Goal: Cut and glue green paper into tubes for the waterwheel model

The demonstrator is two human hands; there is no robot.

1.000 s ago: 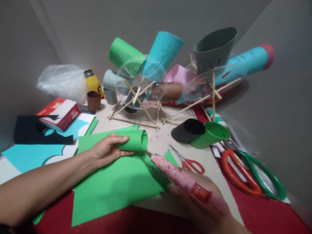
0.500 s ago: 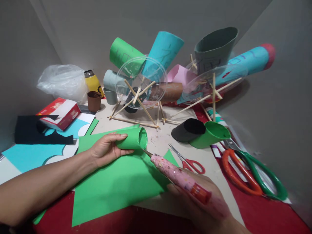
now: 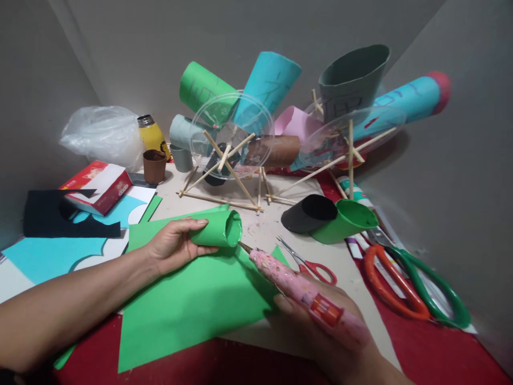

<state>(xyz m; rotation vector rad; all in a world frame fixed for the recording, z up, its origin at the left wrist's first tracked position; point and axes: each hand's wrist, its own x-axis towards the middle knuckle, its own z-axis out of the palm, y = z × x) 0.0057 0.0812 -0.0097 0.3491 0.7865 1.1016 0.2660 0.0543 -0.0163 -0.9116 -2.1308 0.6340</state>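
Note:
My left hand (image 3: 172, 243) is closed round a green foam-sheet tube (image 3: 212, 230), its open end turned to the right. My right hand (image 3: 324, 321) grips a pink glue gun (image 3: 288, 278) with a red part near its rear. The metal tip is close to the lower rim of the tube; whether it touches I cannot tell. Under both lies a large green sheet (image 3: 188, 310). Small red-handled scissors (image 3: 316, 270) rest just beyond my right hand, partly covered by it.
Wheel models (image 3: 232, 133) with coloured tubes and stick frames stand at the back. A black tube (image 3: 308, 214), a green tube (image 3: 344, 222) and large scissors (image 3: 417, 283) lie to the right. At left are a red box (image 3: 96, 187), cut sheets (image 3: 52, 256), a bottle (image 3: 151, 133) and a plastic bag (image 3: 104, 133).
The glue gun in my right hand has shifted slightly up and right, its tip moving along the tube's lower rim. My left hand and the tube have barely moved.

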